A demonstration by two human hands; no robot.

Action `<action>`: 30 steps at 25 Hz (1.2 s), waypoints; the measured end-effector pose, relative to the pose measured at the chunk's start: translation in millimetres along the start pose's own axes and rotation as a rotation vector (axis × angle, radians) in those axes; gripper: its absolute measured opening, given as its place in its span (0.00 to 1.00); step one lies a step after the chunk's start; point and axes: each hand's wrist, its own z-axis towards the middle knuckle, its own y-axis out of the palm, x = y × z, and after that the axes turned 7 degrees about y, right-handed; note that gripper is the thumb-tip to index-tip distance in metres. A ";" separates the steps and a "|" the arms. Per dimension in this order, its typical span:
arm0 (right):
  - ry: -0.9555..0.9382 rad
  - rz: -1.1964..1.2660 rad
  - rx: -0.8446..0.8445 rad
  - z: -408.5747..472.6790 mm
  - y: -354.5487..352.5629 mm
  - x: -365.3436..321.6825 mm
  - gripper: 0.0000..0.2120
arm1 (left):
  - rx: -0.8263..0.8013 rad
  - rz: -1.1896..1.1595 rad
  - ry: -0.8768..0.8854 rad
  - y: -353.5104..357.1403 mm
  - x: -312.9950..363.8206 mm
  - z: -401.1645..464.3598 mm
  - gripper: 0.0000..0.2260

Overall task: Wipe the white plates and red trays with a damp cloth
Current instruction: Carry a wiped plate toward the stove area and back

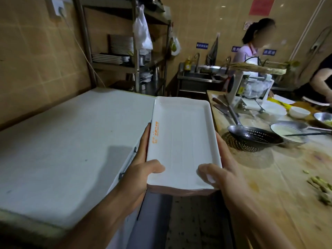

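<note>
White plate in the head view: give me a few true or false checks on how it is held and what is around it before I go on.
1. Both hands hold the white plate. True: the left hand and right hand grip its near corners, thumbs on top.
2. A cloth lies on the plate. False: no cloth shows on it; only orange print near its left rim.
3. The plate rests flat on the white surface. False: it is held up in the gap between that surface and the wooden counter.
4. A perforated ladle lies on the wooden counter. True.
5. The plate is round. False: it is rectangular.
</note>
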 end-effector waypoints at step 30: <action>-0.059 0.019 -0.103 714.5 -178.3 43.1 0.38 | 0.058 0.002 0.038 -42.8 -164.8 697.1 0.40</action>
